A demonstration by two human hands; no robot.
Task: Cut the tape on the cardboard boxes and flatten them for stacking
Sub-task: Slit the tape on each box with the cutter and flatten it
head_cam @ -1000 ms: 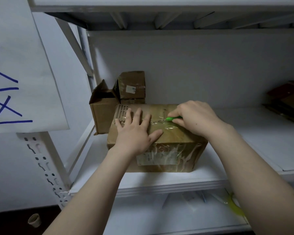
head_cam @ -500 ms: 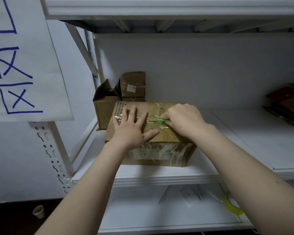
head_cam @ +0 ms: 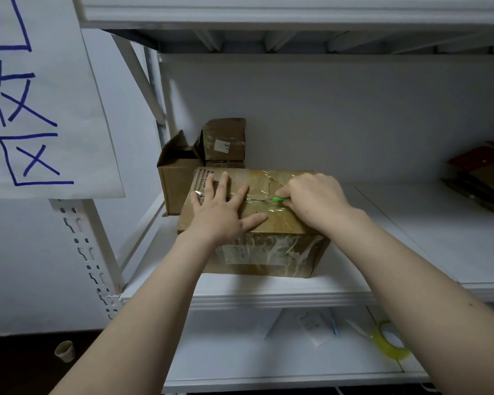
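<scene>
A taped cardboard box [head_cam: 257,223] sat near the front edge of a white shelf [head_cam: 411,252], its top seam running left to right under glossy clear tape [head_cam: 257,199]. The left hand [head_cam: 221,215] lay flat on the lid, fingers spread, gripping nothing. The right hand [head_cam: 314,202] was clenched around a small green cutter [head_cam: 280,199] — its tip sat on the taped seam. Behind the box stood an open carton [head_cam: 174,183], with a smaller closed carton [head_cam: 224,141] beside it against the wall. Flattened cardboard [head_cam: 482,175] lay far right — well apart.
</scene>
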